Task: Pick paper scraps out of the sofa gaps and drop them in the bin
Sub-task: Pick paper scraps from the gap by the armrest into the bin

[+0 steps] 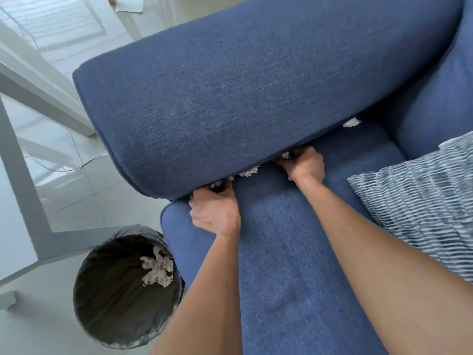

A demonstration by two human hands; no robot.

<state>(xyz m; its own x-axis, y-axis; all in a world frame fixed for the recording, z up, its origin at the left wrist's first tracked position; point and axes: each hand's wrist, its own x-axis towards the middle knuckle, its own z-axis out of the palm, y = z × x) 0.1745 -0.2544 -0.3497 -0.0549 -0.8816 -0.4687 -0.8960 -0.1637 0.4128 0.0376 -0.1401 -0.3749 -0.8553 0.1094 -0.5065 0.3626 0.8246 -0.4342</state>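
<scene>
Reaching into the seam between the blue armrest [230, 98] and the seat cushion [294, 239], both hands work among the paper. The left hand [216, 213] curls its fingers into the near end of the gap, where a scrap [217, 184] shows at the fingertips; whether it is actually pinched cannot be told. The right hand [303, 163] is closed further along, with another scrap [285, 155] at its fingers. A loose scrap [248, 171] sits in the seam between the hands, and one more [352, 122] lies at the far right. The bin [122, 290], already holding crumpled paper, stands on the floor near left. Pressing fingers down could push scraps deeper into the gap. A weak pinch may tear the paper or drop it short of the bin.
</scene>
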